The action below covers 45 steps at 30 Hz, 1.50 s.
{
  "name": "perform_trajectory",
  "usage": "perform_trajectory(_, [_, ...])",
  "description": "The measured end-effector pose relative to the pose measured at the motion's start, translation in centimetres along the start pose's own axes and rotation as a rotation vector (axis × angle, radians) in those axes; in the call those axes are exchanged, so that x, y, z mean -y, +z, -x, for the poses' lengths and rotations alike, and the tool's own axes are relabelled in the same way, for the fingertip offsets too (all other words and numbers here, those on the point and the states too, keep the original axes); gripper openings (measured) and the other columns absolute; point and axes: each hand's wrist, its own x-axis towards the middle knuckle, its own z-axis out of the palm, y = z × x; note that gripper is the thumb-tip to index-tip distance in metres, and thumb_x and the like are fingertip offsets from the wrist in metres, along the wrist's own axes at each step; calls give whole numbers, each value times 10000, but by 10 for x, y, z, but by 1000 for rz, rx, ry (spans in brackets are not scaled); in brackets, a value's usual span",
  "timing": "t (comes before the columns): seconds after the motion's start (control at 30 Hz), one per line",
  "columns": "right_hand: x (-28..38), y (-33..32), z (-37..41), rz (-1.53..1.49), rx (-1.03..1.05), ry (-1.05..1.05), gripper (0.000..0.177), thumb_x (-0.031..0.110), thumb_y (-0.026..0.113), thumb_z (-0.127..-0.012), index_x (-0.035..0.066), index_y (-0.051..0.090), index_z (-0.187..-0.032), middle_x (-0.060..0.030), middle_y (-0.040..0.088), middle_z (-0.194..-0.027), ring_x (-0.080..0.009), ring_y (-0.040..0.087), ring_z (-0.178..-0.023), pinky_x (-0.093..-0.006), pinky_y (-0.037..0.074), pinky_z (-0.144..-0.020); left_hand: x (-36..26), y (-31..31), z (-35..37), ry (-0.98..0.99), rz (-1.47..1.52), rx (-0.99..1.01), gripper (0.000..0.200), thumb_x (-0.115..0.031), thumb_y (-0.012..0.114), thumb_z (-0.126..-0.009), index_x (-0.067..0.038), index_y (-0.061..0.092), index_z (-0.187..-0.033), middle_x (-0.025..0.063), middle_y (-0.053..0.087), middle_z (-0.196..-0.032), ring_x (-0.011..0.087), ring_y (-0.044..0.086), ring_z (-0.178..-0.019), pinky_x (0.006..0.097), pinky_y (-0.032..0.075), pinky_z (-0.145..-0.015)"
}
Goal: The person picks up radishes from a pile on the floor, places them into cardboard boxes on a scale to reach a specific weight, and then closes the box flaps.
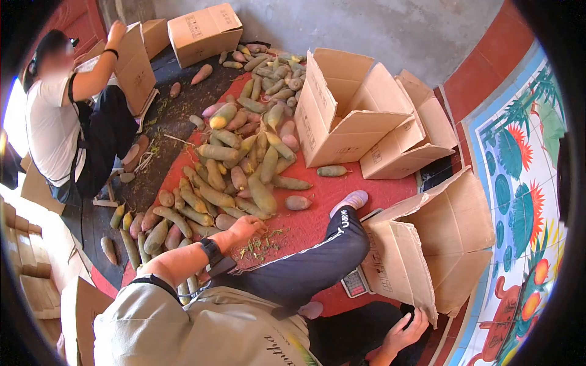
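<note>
My left hand [246,229], with a dark watch on its wrist, hovers over the red mat at the near edge of a heap of long green and reddish radishes [262,194]. Its fingers are loosely bent and apart, with nothing visible in them. At the lower right, my right hand [410,332] has its fingers at the lower edge of an open cardboard box [400,253], seemingly gripping the flap. That box stands tilted, its flaps up, on a scale [356,283] with a lit red display. The box's inside bottom is hidden.
Two more open boxes [351,131] [406,146] stand beyond the heap by the wall. A closed carton [204,33] is at the back. At left, another person [76,116] sits handling a carton [134,67]. Single radishes [298,202] lie on the red mat [323,189].
</note>
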Motion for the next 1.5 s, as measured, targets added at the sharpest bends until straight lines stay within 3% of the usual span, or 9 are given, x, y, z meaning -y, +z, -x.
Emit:
perform_trajectory(0.17, [-9,11,13,-40,88,71,198,45,510,-845,-34,534,-1024,-196,543,-1008,-354,518,-937,-416,412,-841,12,-9,-5,-31,-8,-32,233,-197,475,-907,-5,586,-978,80,627,-868,177,613,-781,278,499,-622])
perform_trajectory(0.27, [-27,24,28,-40,158,113,197,49,511,-845,-33,537,-1022,-197,546,-995,-354,520,-928,-414,417,-827,13,-12,-3,-35,15,-61,239,-170,475,-889,24,605,-941,114,646,-857,204,628,-767,310,514,-674])
perform_trajectory(0.43, [-32,34,41,-89,193,176,194,58,509,-848,-37,540,-1015,-203,548,-981,-360,522,-919,-417,419,-820,50,-24,-26,-49,-120,-144,222,-211,558,-821,-5,628,-867,67,629,-731,152,576,-630,289,451,-541])
perform_trajectory(0.83, [-31,37,43,-77,207,157,188,72,511,-848,-21,541,-1009,-186,542,-975,-344,529,-913,-416,434,-797,67,-21,-33,-57,-85,-148,229,-245,569,-807,-39,613,-717,22,564,-605,118,490,-499,277,395,-464])
perform_trajectory(1.17, [-30,35,45,-87,199,159,180,54,506,-848,-25,538,-1007,-190,537,-977,-346,528,-909,-416,433,-796,72,-28,-42,-131,-134,-150,229,-235,566,-810,-24,606,-730,29,572,-629,120,501,-513,276,400,-454])
perform_trajectory(1.33, [-30,36,45,-89,191,150,174,46,506,-847,-25,538,-1002,-190,538,-970,-347,529,-901,-415,433,-792,65,-29,-40,-224,-80,-172,197,-241,568,-814,-57,641,-815,40,611,-699,143,539,-531,291,438,-485])
perform_trajectory(1.43, [-29,35,44,-91,188,147,173,43,505,-846,-25,538,-1001,-190,539,-966,-348,530,-898,-414,433,-789,63,-38,-39,-121,-209,-154,188,-246,581,-811,-94,663,-884,43,629,-729,155,567,-562,300,454,-510])
perform_trajectory(1.5, [-27,35,43,-88,194,147,173,42,505,-845,-24,539,-1001,-190,540,-964,-348,531,-897,-413,433,-788,74,-47,-49,-134,-257,-179,188,-221,566,-825,-65,651,-888,56,630,-750,166,593,-598,300,472,-530])
